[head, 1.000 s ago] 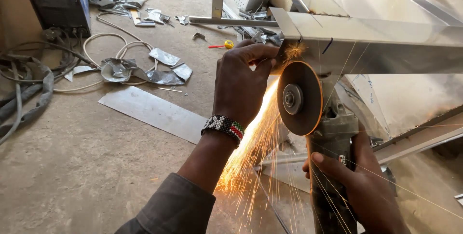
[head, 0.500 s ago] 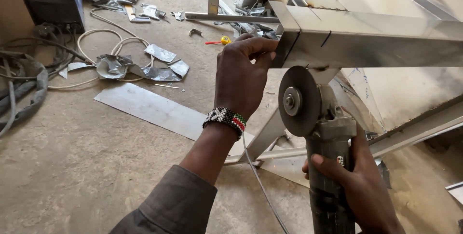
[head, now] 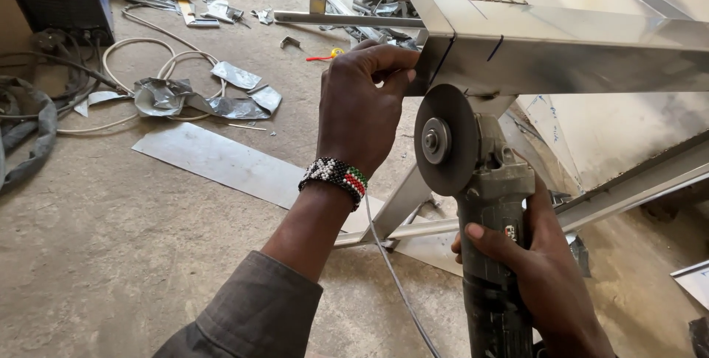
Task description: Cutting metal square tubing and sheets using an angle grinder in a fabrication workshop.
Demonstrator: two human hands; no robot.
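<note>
While the grinder [head: 480,203] is gripped by the right hand [head: 543,277], the beam [head: 561,52] is pinched by the left hand [head: 362,111] fingers [head: 395,59].

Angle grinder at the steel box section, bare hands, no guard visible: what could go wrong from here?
1. The left hand grips the metal box section right beside the grinding disc; a kick or slip could bring the disc into the fingers.
2. Only the right hand holds the angle grinder, so control in a snag looks weak.
3. The power cord hangs near the disc and could be nicked.
</note>
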